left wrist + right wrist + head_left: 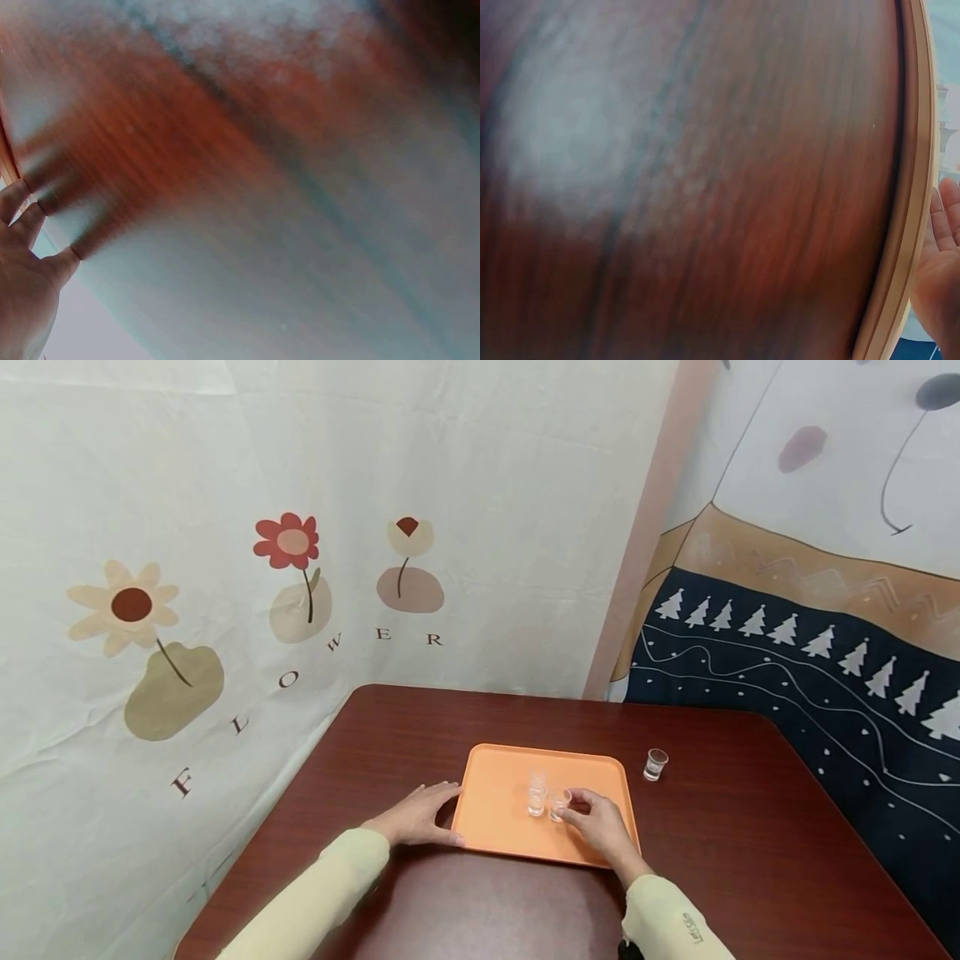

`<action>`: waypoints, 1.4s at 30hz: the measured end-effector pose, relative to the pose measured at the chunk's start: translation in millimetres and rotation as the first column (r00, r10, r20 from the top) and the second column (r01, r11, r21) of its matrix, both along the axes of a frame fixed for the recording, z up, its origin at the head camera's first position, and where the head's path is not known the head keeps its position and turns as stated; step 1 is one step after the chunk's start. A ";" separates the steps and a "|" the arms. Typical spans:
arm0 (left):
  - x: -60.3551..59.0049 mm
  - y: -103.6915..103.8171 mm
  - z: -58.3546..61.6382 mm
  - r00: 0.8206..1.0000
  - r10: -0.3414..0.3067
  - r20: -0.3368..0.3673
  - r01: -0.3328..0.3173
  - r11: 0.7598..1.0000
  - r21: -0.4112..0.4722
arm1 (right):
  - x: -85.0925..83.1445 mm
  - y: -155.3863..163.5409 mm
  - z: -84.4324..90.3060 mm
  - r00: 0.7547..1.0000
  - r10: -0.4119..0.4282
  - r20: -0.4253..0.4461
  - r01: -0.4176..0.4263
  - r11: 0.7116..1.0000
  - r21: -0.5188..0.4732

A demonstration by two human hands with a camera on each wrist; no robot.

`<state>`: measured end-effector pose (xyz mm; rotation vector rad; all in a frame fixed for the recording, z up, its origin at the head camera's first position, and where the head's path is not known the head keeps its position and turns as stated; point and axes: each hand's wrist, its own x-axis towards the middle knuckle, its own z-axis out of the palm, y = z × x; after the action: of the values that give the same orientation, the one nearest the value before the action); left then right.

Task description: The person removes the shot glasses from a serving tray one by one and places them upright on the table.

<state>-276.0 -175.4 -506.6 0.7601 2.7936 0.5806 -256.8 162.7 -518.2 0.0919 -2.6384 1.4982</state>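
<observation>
An orange tray (pixel 495 793) lies on the dark red-brown table. My right hand (pixel 600 822) reaches over its right part and pinches a small clear shot glass (pixel 558 806) between thumb and fingers. Just left of that glass, more clear shot glass (pixel 536 802) shapes overlap one another, one above the other in the head view. My left hand (pixel 420 817) rests at the tray's left edge, thumb and fingers spread apart. The left wrist view catches the left hand (pixel 30 277) at its border, while the right wrist view shows part of the right hand (pixel 937 277) beyond the tray rim (pixel 911 180).
Another clear shot glass (pixel 655 765) stands on the table (pixel 712 827), right of the tray. Behind the table hangs a pale cloth (pixel 510 527) printed with flowers and letters. A dark cloth with white trees (pixel 787 652) hangs along the right side.
</observation>
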 end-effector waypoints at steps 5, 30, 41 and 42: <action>0.1 1.5 0.1 1.000 -0.004 0.001 0.004 1.000 -0.001 | 0.6 0.3 -0.6 1.000 -0.005 -0.021 0.005 1.000 0.002; -2.7 -0.9 -0.6 1.000 -0.005 0.010 0.005 1.000 0.019 | -4.4 24.5 20.2 0.992 -0.111 -0.067 0.108 0.993 -0.051; -3.2 -0.7 -0.6 1.000 -0.001 0.014 0.000 1.000 0.017 | -9.2 53.6 30.3 0.979 -0.198 -0.057 0.197 0.980 -0.015; -3.1 -0.6 -0.5 1.000 -0.002 0.014 0.001 1.000 0.018 | -9.4 56.0 30.6 0.976 -0.208 -0.058 0.208 0.978 -0.014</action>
<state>-279.1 -175.9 -507.2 0.7586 2.7786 0.6095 -266.2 218.7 -487.6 -0.1344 -2.5060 1.4141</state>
